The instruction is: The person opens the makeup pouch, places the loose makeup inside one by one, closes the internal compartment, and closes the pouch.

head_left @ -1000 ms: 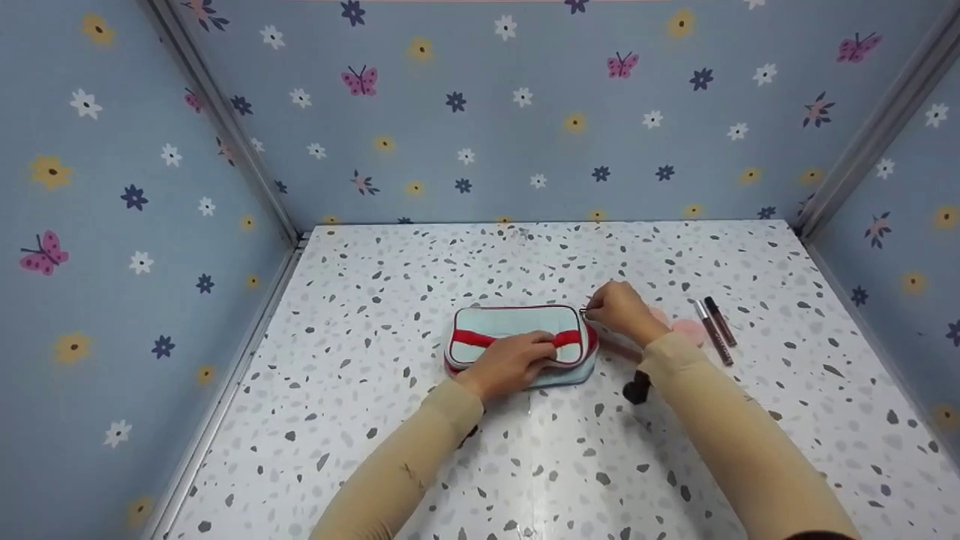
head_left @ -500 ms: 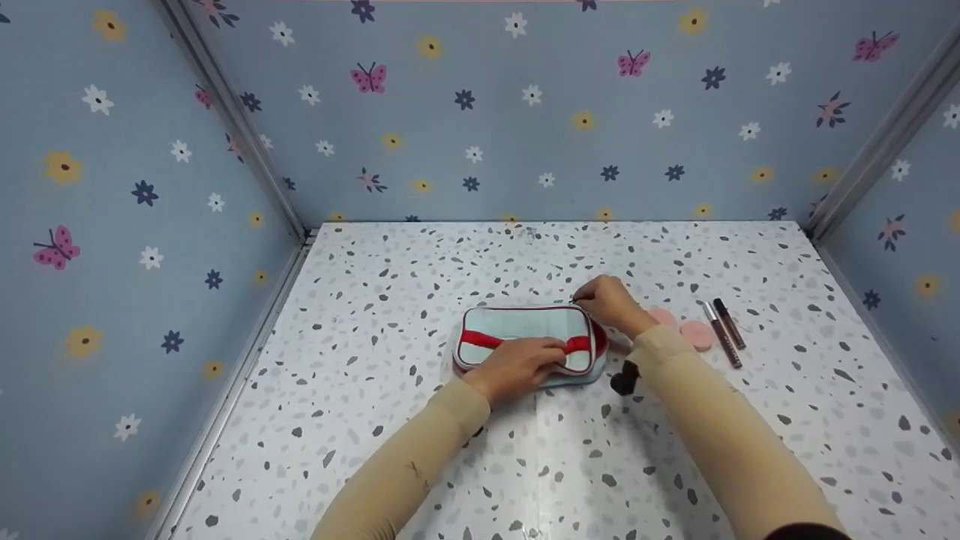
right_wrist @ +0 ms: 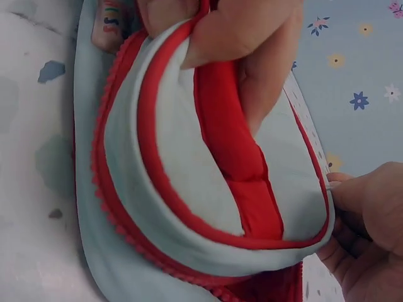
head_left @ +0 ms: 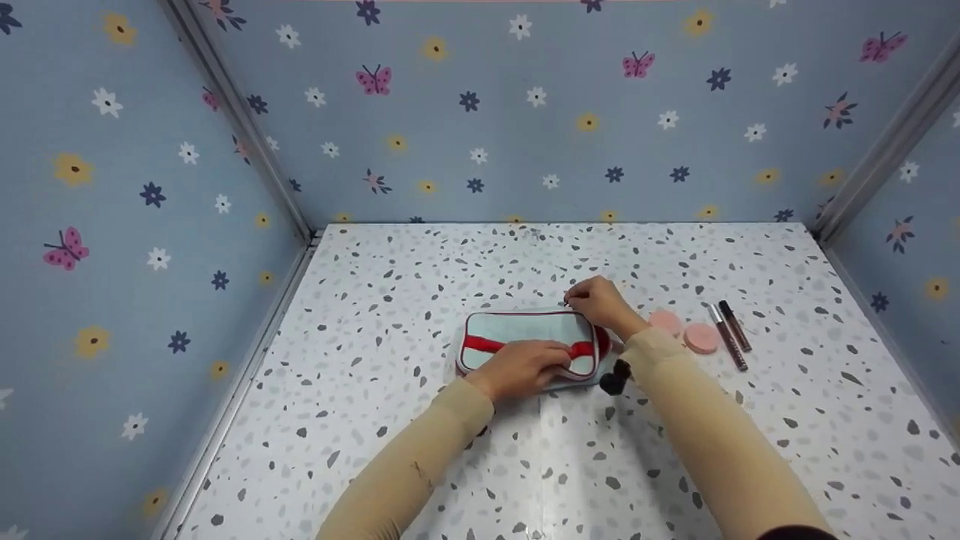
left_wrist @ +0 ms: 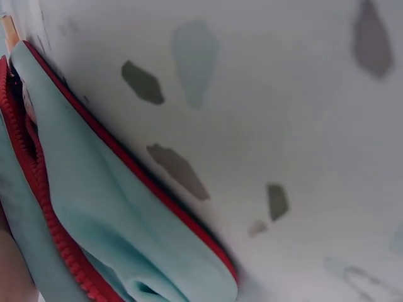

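A pale blue-green cosmetic pouch [head_left: 529,324] with red trim lies on the table, its red zipper [left_wrist: 53,233] parted along the near side. My left hand [head_left: 525,367] grips the pouch's top, and the right wrist view has its fingers tucked under the red strap [right_wrist: 230,145] with the thumb on the rim. At the far right edge, my right hand [head_left: 604,304] pinches a zipper pull, seen only as a small dark tip at the fingertips. A tube with lettering [right_wrist: 108,25] pokes into sight inside the zipper opening.
Right of the pouch lie two round pink pieces, one nearer [head_left: 701,338] and one farther [head_left: 664,322]. Beyond them are two slim lip gloss tubes, one silver-capped [head_left: 729,339] and one black-capped [head_left: 735,327]. A patterned wall [head_left: 480,112] borders the speckled table [head_left: 375,300].
My right hand has slid from the pouch's right end leftward onto its far edge, still pinching the zipper pull. My left hand keeps its hold on top. The head view has shifted slightly.
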`<state>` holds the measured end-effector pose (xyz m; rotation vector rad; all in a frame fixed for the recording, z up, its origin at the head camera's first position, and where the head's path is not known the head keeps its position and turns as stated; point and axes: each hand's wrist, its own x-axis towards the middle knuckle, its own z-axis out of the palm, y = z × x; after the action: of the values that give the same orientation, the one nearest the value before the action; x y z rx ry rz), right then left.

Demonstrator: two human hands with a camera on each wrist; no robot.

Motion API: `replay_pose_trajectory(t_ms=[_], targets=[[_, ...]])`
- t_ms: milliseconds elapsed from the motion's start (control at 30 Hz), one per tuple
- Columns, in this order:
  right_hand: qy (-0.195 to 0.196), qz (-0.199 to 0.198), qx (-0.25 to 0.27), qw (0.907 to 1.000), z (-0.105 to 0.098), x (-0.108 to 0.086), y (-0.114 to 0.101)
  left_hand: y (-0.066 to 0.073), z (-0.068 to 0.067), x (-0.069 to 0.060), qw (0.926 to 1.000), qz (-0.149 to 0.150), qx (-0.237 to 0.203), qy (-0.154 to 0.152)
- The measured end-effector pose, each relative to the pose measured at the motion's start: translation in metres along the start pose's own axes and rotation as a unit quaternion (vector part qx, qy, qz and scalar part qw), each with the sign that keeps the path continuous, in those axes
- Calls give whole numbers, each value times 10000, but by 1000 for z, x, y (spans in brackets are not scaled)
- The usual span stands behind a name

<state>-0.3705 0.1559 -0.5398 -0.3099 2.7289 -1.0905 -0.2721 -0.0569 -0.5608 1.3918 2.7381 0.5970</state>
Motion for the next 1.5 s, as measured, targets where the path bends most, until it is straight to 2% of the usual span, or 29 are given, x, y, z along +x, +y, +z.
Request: replay_pose_trajectory(t_ms=[67,267,533,767,867,967,1233,1500], targets=[[-6,74,82,9999,1,0,0,0,1,0,10000,19,-54,12],[-93,-54,264,9996,-3,-3,3,1,-1,-2,9999,-76,-102,62],[-88,-236,310,9992,-14,-15,6,-6,-14,-8,9983,-466,-335,-141],[-230,-353,563,9975,-17,-42,-1,-17,-29,-28,9905,-1182,-664,-234],[-245,-314,673,9969,-19,-51,-1,-22,-33,-34,9886,-1306,-718,-207],[-220,-410,672,9967,-21,-59,2,-27,-34,-40,9891,-1309,-665,-140],[-138,-858,141,9961,-18,-74,11,-36,-39,-55,9920,-1158,-508,37],[-382,-867,-387,9948,-11,-88,21,-46,-42,-68,9903,-1348,-327,-58]])
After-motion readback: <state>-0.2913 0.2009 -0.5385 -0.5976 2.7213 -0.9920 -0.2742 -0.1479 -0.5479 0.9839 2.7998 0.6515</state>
